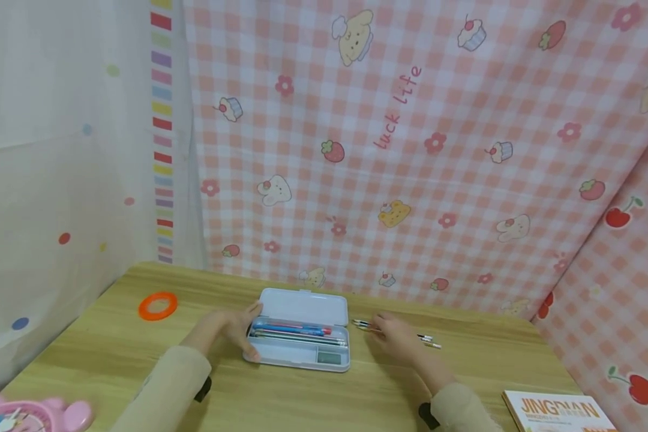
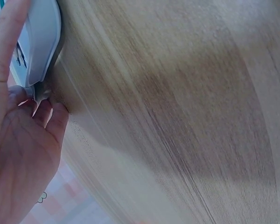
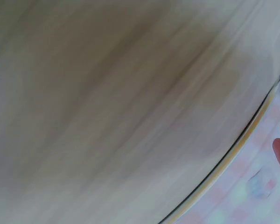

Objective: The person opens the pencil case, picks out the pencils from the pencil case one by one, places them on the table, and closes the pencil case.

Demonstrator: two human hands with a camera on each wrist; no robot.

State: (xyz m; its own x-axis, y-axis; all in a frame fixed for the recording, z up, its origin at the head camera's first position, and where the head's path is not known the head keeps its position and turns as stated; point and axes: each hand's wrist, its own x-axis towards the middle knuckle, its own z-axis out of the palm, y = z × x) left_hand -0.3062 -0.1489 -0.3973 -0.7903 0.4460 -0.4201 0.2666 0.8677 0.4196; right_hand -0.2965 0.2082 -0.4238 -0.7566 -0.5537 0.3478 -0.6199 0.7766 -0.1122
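Note:
An open pencil case [image 1: 281,362] lies on the table, its white lid [image 1: 302,306] tipped back. Inside are blue pens [image 1: 291,329], several pencils [image 1: 308,339] and a dark green eraser [image 1: 329,358] in the front right compartment. My left hand [image 1: 236,329] grips the case's left end, thumb at the front corner and fingers at the lid side. In the left wrist view, the fingers [image 2: 56,122] curl at the case's corner [image 2: 44,42]. To the right of the case, my right hand [image 1: 396,339] pinches a few pencils [image 1: 363,324]; their ends show on both sides of it.
An orange ring [image 1: 158,306] lies at the table's back left. At the front left is a pink clock [image 1: 75,415], cut off by the frame. A book [image 1: 558,411] marked JINGDIAN sits at the front right. Checked cloth [image 1: 356,180] hangs behind the table.

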